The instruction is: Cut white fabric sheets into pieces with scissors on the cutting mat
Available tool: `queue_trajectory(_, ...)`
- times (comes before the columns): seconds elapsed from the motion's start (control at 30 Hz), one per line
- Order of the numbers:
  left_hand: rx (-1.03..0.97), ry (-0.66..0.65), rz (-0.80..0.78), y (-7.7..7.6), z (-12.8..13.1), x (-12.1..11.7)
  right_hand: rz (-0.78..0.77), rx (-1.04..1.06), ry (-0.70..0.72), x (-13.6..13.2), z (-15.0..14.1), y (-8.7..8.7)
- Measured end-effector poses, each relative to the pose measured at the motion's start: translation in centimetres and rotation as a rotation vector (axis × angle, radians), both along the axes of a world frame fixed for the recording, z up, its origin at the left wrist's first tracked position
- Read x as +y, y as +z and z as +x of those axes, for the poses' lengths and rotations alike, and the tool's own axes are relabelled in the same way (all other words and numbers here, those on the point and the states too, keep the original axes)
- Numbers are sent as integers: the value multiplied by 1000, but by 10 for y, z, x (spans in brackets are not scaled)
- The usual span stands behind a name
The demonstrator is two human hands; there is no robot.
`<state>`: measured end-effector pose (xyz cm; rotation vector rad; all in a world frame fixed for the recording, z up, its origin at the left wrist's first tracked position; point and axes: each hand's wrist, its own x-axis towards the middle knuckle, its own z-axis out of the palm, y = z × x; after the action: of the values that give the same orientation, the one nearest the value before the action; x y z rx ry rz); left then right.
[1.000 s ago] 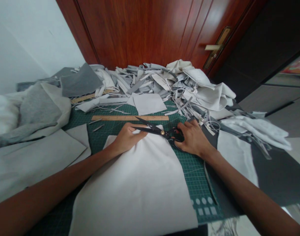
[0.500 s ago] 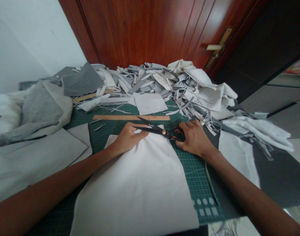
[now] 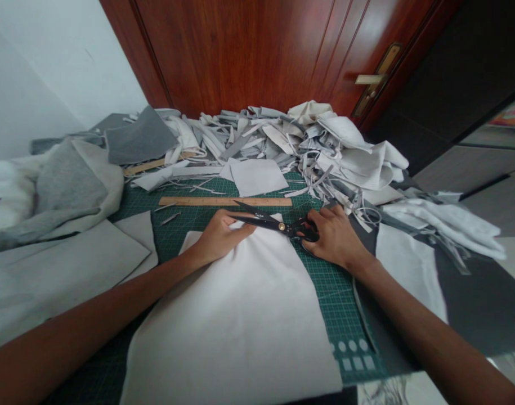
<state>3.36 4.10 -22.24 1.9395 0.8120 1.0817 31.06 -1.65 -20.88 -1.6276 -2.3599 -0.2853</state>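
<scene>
My right hand is shut on the handles of a pair of black tailor's scissors, whose open blades point left across the top edge of a white fabric sheet. The brass pivot sits just above that edge. My left hand lies on the fabric close to the blade tips, pressing it down. The sheet rests on a green cutting mat. A wooden ruler lies on the mat just beyond the scissors.
A large heap of white and grey fabric scraps lies behind the mat against a red-brown wooden door. Folded grey and white fabric lies on the left. Dark and white fabric pieces lie on the right.
The scissors and both hands have shifted only slightly. The whole view has moved a little, and the blades remain open on the fabric edge.
</scene>
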Motion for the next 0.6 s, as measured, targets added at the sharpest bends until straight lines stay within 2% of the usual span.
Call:
queue_trajectory(0.2, -20, -8, -32, -2, 0, 0, 5, 3, -24, 1, 1, 0)
queue_trajectory(0.43, 62, -47, -48, -3, -3, 2, 31, 38, -7, 2, 6, 3)
queue_trajectory(0.6, 101, -111, -12, 0, -5, 3, -20, 14, 21, 3, 8, 5)
